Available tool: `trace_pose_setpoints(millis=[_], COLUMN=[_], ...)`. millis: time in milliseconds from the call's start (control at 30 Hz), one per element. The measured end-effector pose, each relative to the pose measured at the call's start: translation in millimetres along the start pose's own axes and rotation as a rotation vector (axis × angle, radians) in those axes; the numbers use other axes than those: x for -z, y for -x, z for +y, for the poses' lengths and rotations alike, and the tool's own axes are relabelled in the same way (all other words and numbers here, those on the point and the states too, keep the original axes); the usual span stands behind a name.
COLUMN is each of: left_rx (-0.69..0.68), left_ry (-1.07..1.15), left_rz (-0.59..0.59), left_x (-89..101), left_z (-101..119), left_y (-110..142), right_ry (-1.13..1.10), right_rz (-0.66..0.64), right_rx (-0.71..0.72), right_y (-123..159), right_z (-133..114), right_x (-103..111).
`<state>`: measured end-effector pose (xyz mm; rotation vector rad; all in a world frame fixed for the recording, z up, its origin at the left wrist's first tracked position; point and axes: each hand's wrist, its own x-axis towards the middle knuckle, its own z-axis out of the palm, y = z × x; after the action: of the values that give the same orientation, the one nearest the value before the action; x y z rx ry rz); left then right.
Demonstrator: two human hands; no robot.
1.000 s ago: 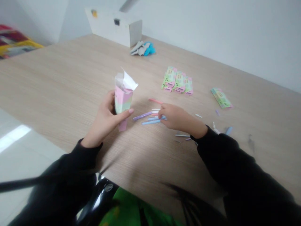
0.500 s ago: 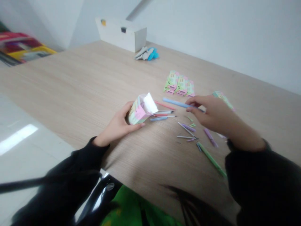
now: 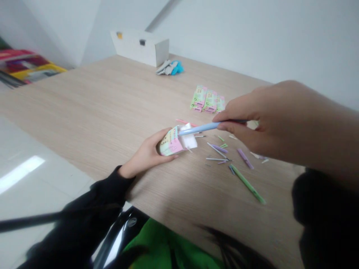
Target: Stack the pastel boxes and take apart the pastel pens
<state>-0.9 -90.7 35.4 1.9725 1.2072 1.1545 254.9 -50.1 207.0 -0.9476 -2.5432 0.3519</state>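
Note:
My left hand (image 3: pixel 150 153) is wrapped round a small pastel carton (image 3: pixel 171 142), which lies tilted with its open white flaps facing right. Between the thumb and fingers of my right hand (image 3: pixel 252 119) is a light blue pen barrel (image 3: pixel 200 128); its far end is at the carton's mouth, and whether it is inside I cannot tell. Beyond the carton a pink pen part (image 3: pixel 186 122) shows in part. Right of it lie thin white refills (image 3: pixel 217 159), a purple pen part (image 3: pixel 245 158), small green clips (image 3: pixel 223 145) and a green pen barrel (image 3: pixel 248 184).
Several closed pastel cartons (image 3: pixel 206 99) stand together farther back on the wooden table (image 3: pixel 106 101). Against the wall are a white box (image 3: pixel 140 48) and a crumpled grey and blue cloth-like bundle (image 3: pixel 170 68). Colourful bins (image 3: pixel 30 67) appear past the table's left edge.
My right hand has brought the blue pen barrel leftward to the carton's opening. The carton in my left hand has shifted slightly right and down, and the view has moved a little.

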Motion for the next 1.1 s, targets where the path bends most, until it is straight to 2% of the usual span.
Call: trace_pose_setpoints(millis=[33, 100, 167, 233, 300, 400, 500, 533, 567, 600, 633, 733, 767, 833, 933, 1033, 1100], left_rx=[-0.01, -0.024, -0.032, -0.034, -0.022, 0.03, 0.08, 0.09, 0.097, 0.103, 0.107, 0.114, 0.115, 0.107, 0.091, 0.077, 0.071], left_ry=[0.001, -0.001, 0.006, 0.037, 0.082, 0.156, 0.24, 0.256, 0.258, 0.251, 0.24, 0.206, 0.193, 0.162, 0.117, 0.089, 0.081], left_rz=[-0.003, -0.011, -0.013, -0.003, 0.004, 0.024, 0.103, 0.133, 0.156, 0.173, 0.182, 0.176, 0.169, 0.153, 0.132, 0.109, 0.095], left_x=[-0.6, -2.1, -4.1, -6.1, -6.8, -3.7, 1.6, 3.0, 3.8, 4.2, 4.2, 2.8, 2.3, 2.0, 2.4, 2.5, 1.9], left_z=[0, 0, 1, 4, 6, 6, 3, 2, 1, -1, -2, -6, -6, -7, -7, -7, -7], left_y=[0, 0, 0, 0, 1, 4, 6, 6, 6, 6, 5, 4, 4, 5, 5, 5, 4], right_ry=[0.042, 0.277, 0.507, 0.616, 0.565, 0.332, 0.084, 0.034, 0.03, 0.048, 0.063, 0.061, 0.054, 0.042, 0.059, 0.138, 0.176], right_rz=[-0.011, -0.095, -0.165, -0.217, -0.213, -0.117, 0.05, 0.109, 0.154, 0.128, 0.039, -0.229, -0.263, -0.322, -0.35, -0.348, -0.325], right_rx=[0.04, 0.116, 0.132, 0.152, 0.206, 0.295, 0.267, 0.208, 0.088, -0.051, -0.164, -0.191, -0.192, -0.189, -0.223, -0.243, -0.235], right_y=[-2, -7, -15, -25, -35, -45, -55, -59, -64, -69, -73, -78, -78, -76, -73, -74, -75], right_z=[-2, -9, -20, -33, -45, -51, -22, -4, 19, 44, 69, 134, 148, 163, 164, 158, 153], right_x=[2, 2, -4, -14, -23, -27, -21, -21, -24, -30, -39, -79, -94, -118, -140, -143, -134])
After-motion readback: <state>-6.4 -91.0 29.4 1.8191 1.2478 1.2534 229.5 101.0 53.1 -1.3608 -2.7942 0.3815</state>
